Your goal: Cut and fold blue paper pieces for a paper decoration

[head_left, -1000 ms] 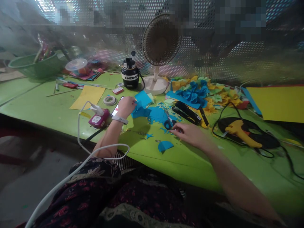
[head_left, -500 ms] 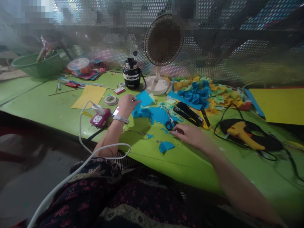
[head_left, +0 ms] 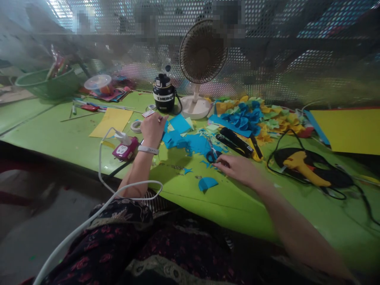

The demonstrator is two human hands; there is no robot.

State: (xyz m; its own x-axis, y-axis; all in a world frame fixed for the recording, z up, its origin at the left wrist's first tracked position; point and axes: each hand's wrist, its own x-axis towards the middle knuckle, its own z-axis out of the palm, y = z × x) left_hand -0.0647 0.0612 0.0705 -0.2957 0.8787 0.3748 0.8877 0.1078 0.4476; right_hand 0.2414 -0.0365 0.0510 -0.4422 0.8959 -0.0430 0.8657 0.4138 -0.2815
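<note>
My left hand (head_left: 152,128), with a white band at the wrist, is over the table beside the blue paper pieces (head_left: 172,138). Its fingers curl downward, and what they hold, if anything, is hidden. A blue paper square (head_left: 180,124) lies just to its right. My right hand (head_left: 239,169) rests on the table with its fingers loosely bent and apart. Its fingertips are beside the dark handles of the scissors (head_left: 212,155), which lie on blue paper scraps (head_left: 197,143). In front of the hands lies a folded blue paper half-circle (head_left: 208,183).
Behind stand a fan (head_left: 196,107) and a black bottle (head_left: 164,95). To the right are a stapler (head_left: 234,141), blue paper flowers (head_left: 245,116) and a yellow glue gun (head_left: 307,168). Left are a tape roll (head_left: 136,126), yellow paper (head_left: 111,122) and a pink power adapter (head_left: 126,150) with a white cable.
My left hand has drawn back to the left, away from the blue paper square. More of the blue pieces beside it now show. My right hand has stayed by the scissors.
</note>
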